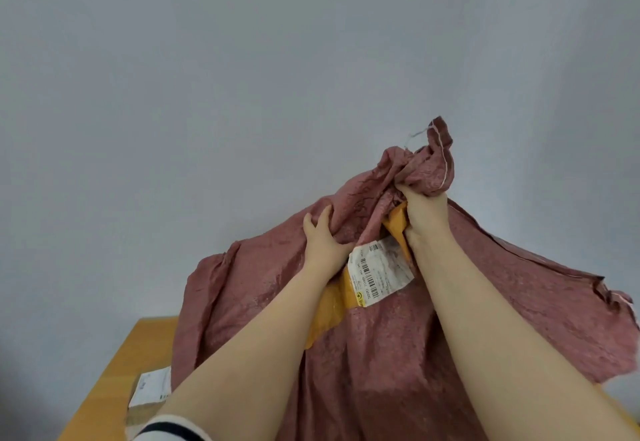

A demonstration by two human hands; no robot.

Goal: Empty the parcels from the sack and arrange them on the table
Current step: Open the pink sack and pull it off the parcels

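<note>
A yellow padded mailer (330,305) with a white barcode label (381,276) shows among the folds of a crumpled dusty-pink woven sack (398,364), which I hold raised above a wooden desk (149,347). To free the mailer well, I judge I should hold the stitched end high, loosen the cloth pinching it, and let it slide down gently rather than drop. The mailer lies between my forearms, just below both hands. My left hand (322,236) clutches a fold of the sack. My right hand (424,218) is clenched round its bunched top, touching the mailer's upper corner. Another labelled parcel (152,387) rests on the desk at lower left, beside the sack's edge.
</note>
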